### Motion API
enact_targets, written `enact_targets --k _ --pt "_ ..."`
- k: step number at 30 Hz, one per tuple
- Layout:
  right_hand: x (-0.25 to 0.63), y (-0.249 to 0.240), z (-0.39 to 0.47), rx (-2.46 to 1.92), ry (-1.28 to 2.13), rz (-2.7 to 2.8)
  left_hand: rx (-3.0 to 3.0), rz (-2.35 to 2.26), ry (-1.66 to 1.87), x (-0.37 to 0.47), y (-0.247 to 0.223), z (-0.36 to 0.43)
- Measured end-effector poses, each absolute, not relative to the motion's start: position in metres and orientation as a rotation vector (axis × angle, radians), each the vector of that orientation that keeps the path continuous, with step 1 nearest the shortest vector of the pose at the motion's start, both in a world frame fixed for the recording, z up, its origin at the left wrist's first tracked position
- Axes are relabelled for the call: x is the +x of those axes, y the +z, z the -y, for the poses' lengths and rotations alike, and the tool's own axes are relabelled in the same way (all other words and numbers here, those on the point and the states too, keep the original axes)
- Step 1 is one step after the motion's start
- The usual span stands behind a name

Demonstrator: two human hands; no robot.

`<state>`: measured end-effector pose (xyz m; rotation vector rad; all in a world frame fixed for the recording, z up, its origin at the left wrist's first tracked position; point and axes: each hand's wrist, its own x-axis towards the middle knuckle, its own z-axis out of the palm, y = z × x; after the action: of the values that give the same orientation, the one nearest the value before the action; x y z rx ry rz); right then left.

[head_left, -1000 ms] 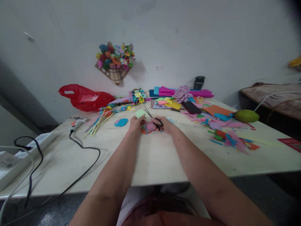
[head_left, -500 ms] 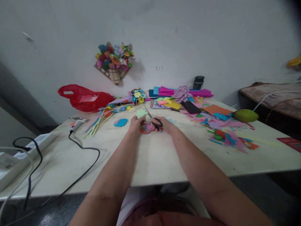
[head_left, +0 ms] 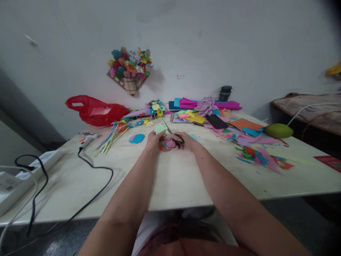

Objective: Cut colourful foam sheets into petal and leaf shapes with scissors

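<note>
My left hand pinches a pale green paper piece by its near edge. Close beside it, my right hand grips black-handled scissors, fingers closed about the handles. The blades point up and to the left, next to the green piece; whether they touch it I cannot tell. Under both hands an orange round piece with pink and other colours on it shows in part on the table. To the left lies a blue scalloped piece.
A glue gun with its black cord lies at the left, near a white power strip. Behind are a red plastic bag and paper flowers. At the right are coloured scraps, a phone and a green mango-like fruit.
Hardly anything differs. The scissors and the green piece have shifted very slightly; both hands keep their hold.
</note>
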<state>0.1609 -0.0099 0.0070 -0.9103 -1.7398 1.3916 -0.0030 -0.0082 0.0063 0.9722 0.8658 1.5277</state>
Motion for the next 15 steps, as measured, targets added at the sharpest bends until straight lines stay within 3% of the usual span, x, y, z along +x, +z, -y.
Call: enact_targets --k 15 --pt "0.1599 0.0067 0.01 -0.943 1.381 1.729 1.009 -0.907 1.514 -0.0036 0.0054 0.0071"
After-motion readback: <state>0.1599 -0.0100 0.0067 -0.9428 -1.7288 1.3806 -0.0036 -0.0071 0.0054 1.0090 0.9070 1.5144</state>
